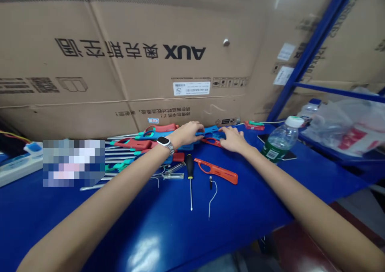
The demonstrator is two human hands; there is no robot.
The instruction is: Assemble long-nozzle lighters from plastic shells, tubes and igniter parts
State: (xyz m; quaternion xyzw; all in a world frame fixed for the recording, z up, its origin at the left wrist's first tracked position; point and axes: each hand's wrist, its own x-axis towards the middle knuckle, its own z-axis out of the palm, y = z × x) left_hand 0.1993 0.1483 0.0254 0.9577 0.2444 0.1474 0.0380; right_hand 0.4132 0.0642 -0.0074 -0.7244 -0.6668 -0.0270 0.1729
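At the back of the table, my left hand (188,134), with a watch on its wrist, has its fingers closed at the left end of a blue lighter casing (210,129). My right hand (234,139) pinches toward that casing's right end, its fingertips partly hidden. Under and between the hands lie more blue pieces and an orange casing (212,142). Nearer to me rest an orange casing half (217,171), a black-handled screwdriver (190,172) and a small black igniter part with a white wire (211,183). Several long-necked lighters (132,144) are piled beyond my left forearm.
Small clear fuel tanks (173,176) with wires lie beside the pile. A green-labelled water bottle (279,140) stands right, by a dark phone (289,156). A power strip (19,168) is far left. A large cardboard box (144,19) walls the back; a blue rack post (300,67) rises right.
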